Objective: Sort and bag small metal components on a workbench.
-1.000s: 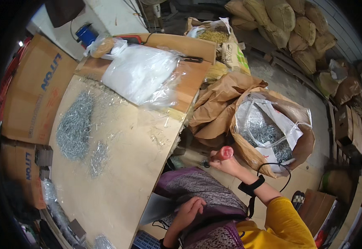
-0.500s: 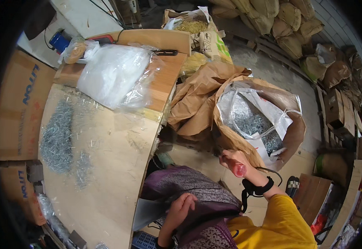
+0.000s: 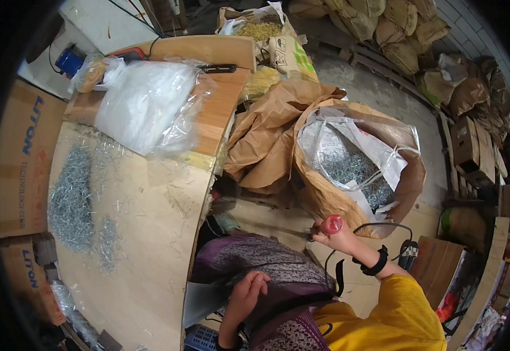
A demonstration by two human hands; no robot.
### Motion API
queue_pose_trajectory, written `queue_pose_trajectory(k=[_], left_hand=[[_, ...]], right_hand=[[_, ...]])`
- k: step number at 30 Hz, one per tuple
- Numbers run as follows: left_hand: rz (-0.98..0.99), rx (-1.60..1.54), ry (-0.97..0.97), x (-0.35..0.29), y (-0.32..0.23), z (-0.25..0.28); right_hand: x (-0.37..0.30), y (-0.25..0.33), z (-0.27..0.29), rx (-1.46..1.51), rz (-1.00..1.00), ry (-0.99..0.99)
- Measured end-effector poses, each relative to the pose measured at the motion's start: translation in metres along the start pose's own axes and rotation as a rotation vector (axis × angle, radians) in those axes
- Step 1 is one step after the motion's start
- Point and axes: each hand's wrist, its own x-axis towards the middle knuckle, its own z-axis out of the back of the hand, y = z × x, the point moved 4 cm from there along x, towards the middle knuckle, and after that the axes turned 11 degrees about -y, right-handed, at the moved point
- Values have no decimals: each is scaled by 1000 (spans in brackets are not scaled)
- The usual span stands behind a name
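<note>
My right hand [image 3: 338,237] is closed round a tool with a red handle [image 3: 332,224]. The handle's round end faces up, and the rest of the tool is mostly hidden, so its kind does not show. That hand is just in front of a large brown paper sack [image 3: 319,202]. Inside the sack's white liner lies a heap of loose silvery metal pieces [image 3: 351,169], thin and nail-like. Over my lap, beside the table edge, my left hand [image 3: 246,295] hangs with loosely bent fingers and nothing visible in it.
On the pale wooden table [image 3: 149,234] lies a pile of thin metal pieces [image 3: 70,202], with clear plastic bags [image 3: 146,105] behind it. Crumpled brown paper [image 3: 278,128] leans between table and sack. Cartons [image 3: 29,164] stand at the left, filled sacks [image 3: 407,35] at the far right.
My right hand with the red-handled tool has drawn back slightly from the sack, and the handle's end has tipped upward. The fingers of my left hand are a little more bent.
</note>
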Motion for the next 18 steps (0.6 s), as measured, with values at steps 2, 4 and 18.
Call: queue_pose_trajectory(k=[2,4,18], left_hand=[[20,8,3,1,-2,-2],[-2,5,17,2,-4,-5],[18,15,-37,-7,-25,9]], right_hand=[[-1,-17,-18,57,-22,47],[-1,-29,-35,86,136,47],[38,59,-31,348,418,-276]])
